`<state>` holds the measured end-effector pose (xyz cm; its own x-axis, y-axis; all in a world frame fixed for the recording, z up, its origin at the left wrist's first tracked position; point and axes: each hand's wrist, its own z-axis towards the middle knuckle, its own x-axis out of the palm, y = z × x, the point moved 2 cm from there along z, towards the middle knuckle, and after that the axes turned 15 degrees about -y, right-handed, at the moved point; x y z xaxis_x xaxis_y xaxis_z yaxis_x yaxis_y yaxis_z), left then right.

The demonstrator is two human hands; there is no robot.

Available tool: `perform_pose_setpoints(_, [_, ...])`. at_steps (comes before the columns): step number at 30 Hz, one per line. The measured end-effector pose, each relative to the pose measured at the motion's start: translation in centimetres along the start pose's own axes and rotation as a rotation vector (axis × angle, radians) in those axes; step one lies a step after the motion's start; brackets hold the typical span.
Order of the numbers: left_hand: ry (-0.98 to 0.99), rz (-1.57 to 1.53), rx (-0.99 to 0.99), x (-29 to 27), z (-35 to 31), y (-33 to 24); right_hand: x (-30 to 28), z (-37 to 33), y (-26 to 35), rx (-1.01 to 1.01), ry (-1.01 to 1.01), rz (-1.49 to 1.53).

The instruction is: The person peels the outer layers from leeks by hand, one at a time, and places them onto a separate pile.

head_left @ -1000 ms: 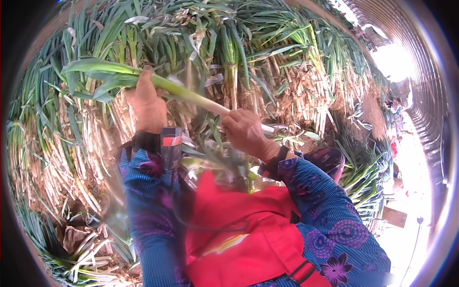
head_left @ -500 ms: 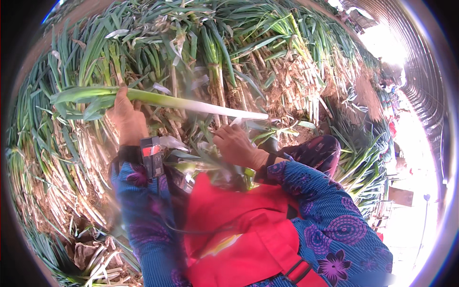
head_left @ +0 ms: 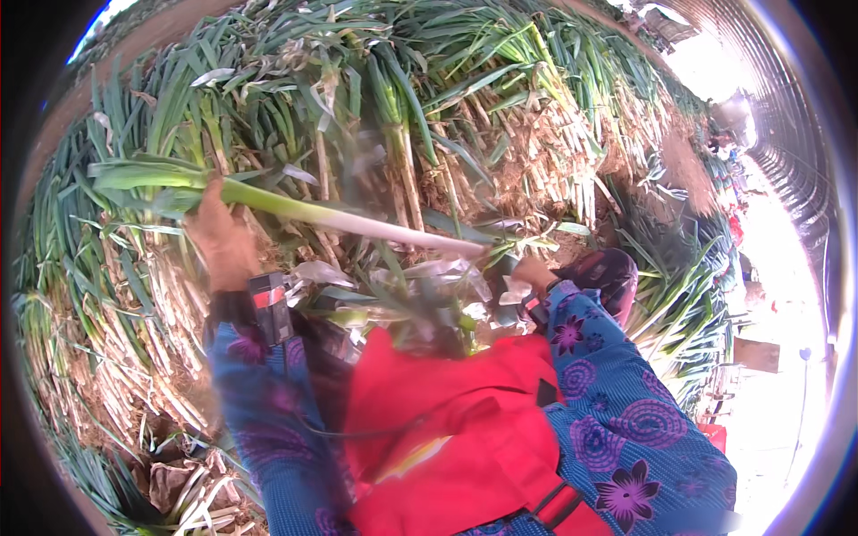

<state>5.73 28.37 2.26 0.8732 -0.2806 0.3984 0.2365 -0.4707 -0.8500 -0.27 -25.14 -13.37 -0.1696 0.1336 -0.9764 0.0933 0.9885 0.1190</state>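
Leek [head_left: 331, 217] tilted lower, in left hand [head_left: 222, 239]

Ribbed, curving wall [head_left: 795, 179] along right; glaring light [head_left: 713, 70] far right; brown strip [head_left: 147, 52] far left; overexposed ground [head_left: 767, 438] near right.

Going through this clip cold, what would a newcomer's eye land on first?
Probably the bright red apron at the bottom centre, between two blue patterned sleeves. Next comes the single long leek slanting across the middle, its leafy end in the left hand and its pale end toward the right hand. Behind it, heaped leeks curve around the left and top of the view.
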Motion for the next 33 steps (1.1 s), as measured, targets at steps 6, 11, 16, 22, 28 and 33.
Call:
perform_pose_setpoints(6, [0.154, 0.107, -0.177, 0.7, -1.8, 4.2, -9.3, 5.0, 9.9, 0.321, -0.01, 1.173])
perform_pose_setpoints(11, [0.381, 0.115, -0.218, 1.8, -5.4, 5.0, -15.1, 0.1, 22.8, -0.263, 0.211, 0.865])
perform_pose_setpoints(16, [0.688, -0.065, -0.346, 2.6, -7.2, 4.5, -14.1, -1.4, 24.7, -0.284, 0.105, 0.919])
perform_pose_setpoints(22, [0.664, -0.061, -0.36, 2.4, -5.0, 5.0, -18.6, -3.5, 24.1, 0.003, 0.377, 1.312])
perform_pose_setpoints(28, [0.558, 0.434, 0.529, 2.6, -4.8, 7.5, -18.9, -4.9, 20.7, 0.124, 0.65, 1.485])
perform_pose_setpoints(33, [0.705, 0.235, 0.141, 3.1, -6.6, 7.8, -19.4, -6.4, 20.0, 0.224, 0.741, 1.53])
